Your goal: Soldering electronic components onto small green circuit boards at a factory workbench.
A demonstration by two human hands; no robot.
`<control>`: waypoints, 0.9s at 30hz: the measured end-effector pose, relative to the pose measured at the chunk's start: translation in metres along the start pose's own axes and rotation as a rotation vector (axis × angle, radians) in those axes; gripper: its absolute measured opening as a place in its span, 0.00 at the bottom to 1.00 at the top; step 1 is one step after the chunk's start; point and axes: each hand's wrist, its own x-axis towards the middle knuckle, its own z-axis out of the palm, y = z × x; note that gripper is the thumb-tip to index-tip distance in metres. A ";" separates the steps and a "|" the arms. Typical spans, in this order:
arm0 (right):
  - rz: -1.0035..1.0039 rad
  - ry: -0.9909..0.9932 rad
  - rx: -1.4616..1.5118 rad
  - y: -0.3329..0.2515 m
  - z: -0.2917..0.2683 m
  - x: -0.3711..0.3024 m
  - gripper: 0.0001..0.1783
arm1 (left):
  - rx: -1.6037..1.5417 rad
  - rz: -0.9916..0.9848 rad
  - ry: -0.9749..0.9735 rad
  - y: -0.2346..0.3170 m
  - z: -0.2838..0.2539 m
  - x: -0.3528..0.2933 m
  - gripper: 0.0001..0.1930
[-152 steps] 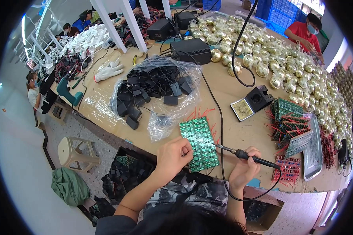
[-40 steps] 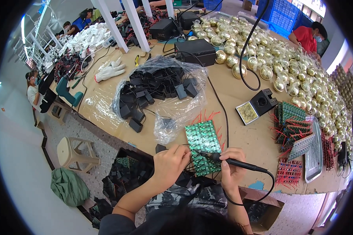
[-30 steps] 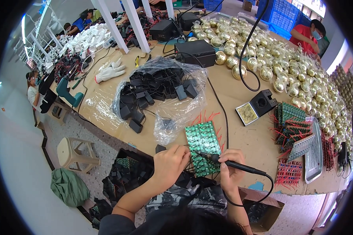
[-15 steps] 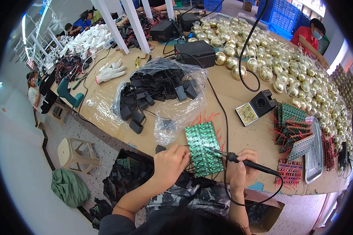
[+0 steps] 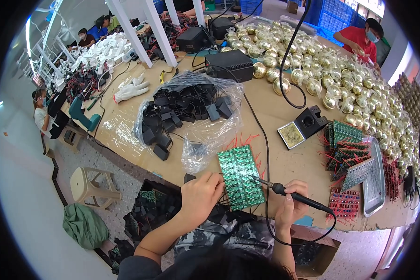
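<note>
A green circuit board panel (image 5: 240, 186) with red wires along its far and right edges lies on the table in front of me. My right hand (image 5: 291, 205) grips a black soldering iron (image 5: 303, 199) like a pen, its tip on the middle of the panel. At the panel's left edge my left hand (image 5: 201, 196) is closed, fingertips pinched on what looks like a thin black wire, mostly hidden by the fingers. A small black box (image 5: 189, 178) shows just behind that hand. Beyond it, a clear plastic bag (image 5: 193, 156) holds several black boxes (image 5: 182, 105) with wires.
A soldering stand (image 5: 308, 123) with a tip-cleaning tray is at the right, near stacked circuit boards (image 5: 345, 144) and a metal tray (image 5: 373, 186). Gold balls (image 5: 312, 70) cover the far right. A white glove (image 5: 131, 89) lies left. The iron's cord (image 5: 267, 228) loops beside my right hand.
The soldering iron's tip has moved slightly right across the panel. My left hand keeps its pinch at the panel's edge. The person in red at the far right has shifted their arms.
</note>
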 end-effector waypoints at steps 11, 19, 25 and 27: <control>0.033 -0.009 0.015 -0.005 0.003 0.000 0.06 | -0.178 -0.093 -0.148 -0.026 -0.011 0.014 0.10; 0.025 -0.010 0.015 -0.002 0.000 -0.001 0.07 | -0.159 -0.185 0.079 -0.011 -0.023 0.007 0.14; 0.025 0.010 0.027 -0.001 0.000 -0.001 0.07 | -0.031 -0.270 0.141 -0.023 -0.012 -0.009 0.11; 0.020 0.016 0.031 -0.002 0.000 -0.001 0.07 | -0.020 -0.267 0.146 -0.024 -0.007 -0.008 0.08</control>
